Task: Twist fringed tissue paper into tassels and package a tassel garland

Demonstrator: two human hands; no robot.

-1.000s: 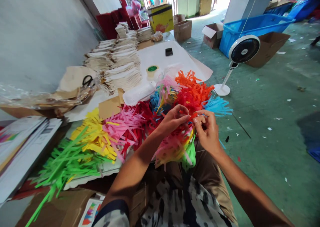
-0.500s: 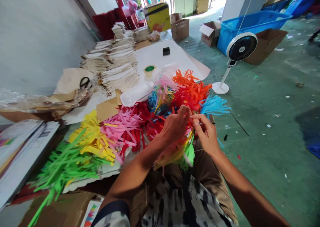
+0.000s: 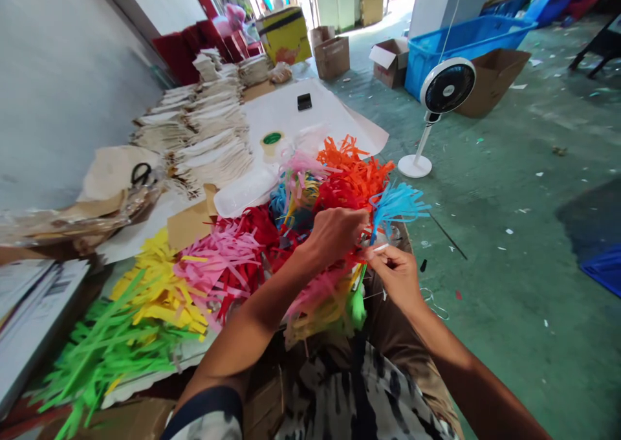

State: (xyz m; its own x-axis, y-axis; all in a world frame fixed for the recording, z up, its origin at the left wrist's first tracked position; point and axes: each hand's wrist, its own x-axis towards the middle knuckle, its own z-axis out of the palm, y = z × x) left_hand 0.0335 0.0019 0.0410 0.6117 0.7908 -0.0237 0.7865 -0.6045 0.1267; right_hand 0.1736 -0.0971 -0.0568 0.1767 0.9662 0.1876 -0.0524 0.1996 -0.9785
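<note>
From my remote seat I see the left hand (image 3: 337,233) curled in above the near right corner of the table (image 3: 272,110) — what it grips, I cannot tell. Just beside it, my view shows the right hand (image 3: 395,272) pinching a small whitish strip (image 3: 381,248), thumb and fingers narrow. A blue tassel (image 3: 400,204) fans out at the right edge; green strips (image 3: 97,349) spill over the near left corner.
</note>
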